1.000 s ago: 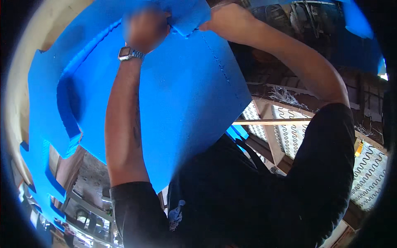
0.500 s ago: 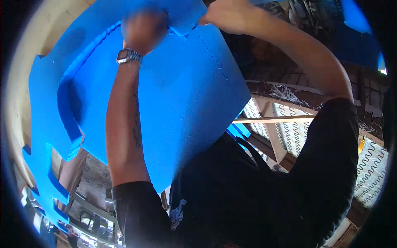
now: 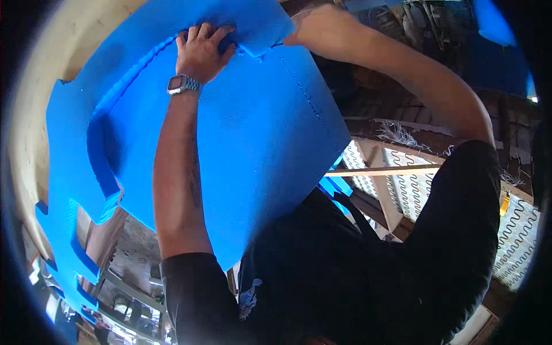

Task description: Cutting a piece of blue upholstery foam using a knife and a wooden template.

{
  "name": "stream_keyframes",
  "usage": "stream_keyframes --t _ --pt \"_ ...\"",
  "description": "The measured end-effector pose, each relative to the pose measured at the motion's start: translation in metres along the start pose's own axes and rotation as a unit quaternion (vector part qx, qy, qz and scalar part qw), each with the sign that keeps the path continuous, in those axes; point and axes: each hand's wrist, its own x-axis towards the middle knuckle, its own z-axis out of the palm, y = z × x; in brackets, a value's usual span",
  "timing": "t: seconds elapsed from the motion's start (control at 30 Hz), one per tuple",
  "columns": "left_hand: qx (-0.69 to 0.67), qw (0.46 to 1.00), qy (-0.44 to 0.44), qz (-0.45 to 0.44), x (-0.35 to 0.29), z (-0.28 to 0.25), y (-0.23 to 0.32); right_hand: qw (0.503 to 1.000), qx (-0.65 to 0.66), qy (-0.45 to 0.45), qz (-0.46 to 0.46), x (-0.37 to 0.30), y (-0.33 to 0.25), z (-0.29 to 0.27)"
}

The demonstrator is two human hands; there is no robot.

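A large blue foam sheet spreads in front of me, with a line of small dark nicks down its right part. Over its far side lies another blue foam piece with a rough cut edge. My left hand, a metal watch on its wrist, presses on the foam along that edge, fingers spread. At the far right corner of the upper piece, my right hand is closed and somewhat blurred. A thin dark sliver shows by its fingertips; what it grips is hidden.
A pale curved board borders the foam on the left. To the right are wooden frames with zigzag springs, a wooden strip and frayed white fibres. Notched foam parts hang at lower left.
My left hand, blurred before, now shows plainly with fingers spread on the foam. The foam and both arms appear slightly further right in view. My right hand remains at the foam's corner.
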Motion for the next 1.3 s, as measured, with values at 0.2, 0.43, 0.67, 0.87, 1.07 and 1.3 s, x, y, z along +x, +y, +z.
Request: stream_keyframes --t 0.2,0.43,0.67,0.87,1.07,1.3 --pt "0.001 1.000 0.006 0.000 0.004 0.004 -0.001 0.998 -0.024 -0.049 0.020 0.020 0.000 0.047" --pt "0.012 1.000 0.024 0.005 0.019 0.008 0.008 0.990 0.030 -0.070 0.116 0.000 0.032 0.053" --pt "-0.008 1.000 0.003 -0.005 0.019 0.002 0.010 0.960 0.084 0.261 -0.059 -0.054 0.071 0.002" --pt "-0.015 1.000 -0.010 -0.008 0.024 -0.009 0.011 0.996 0.040 0.060 0.058 -0.032 0.043 0.038" --pt "-0.006 1.000 0.012 0.004 0.035 -0.001 0.016 0.995 -0.045 -0.085 0.039 -0.003 0.045 0.059" --pt "-0.006 1.000 0.011 -0.026 0.016 -0.013 -0.006 0.993 -0.013 -0.087 0.081 -0.051 0.093 -0.094"
